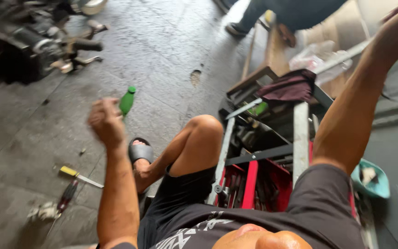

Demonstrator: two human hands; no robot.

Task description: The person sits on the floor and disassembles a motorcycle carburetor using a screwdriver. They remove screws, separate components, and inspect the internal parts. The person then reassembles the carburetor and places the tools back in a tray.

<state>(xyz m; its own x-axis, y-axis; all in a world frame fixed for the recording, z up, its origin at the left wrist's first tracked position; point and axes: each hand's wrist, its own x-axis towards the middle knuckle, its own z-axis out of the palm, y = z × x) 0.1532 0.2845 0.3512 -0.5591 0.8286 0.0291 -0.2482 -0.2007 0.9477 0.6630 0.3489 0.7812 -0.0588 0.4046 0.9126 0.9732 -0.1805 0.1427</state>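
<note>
Left hand (105, 121) fisted, seemingly empty – green bottle (126, 100) just behind

One head-worn camera looks steeply down past the wearer's chest onto the concrete floor (171, 50) and red tool cart (259, 180), close.

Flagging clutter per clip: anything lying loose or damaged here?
Yes. Two screwdrivers and a crumpled rag lie loose on the concrete floor, a green bottle stands behind the closed left hand, and the floor has a chipped pit.
</note>
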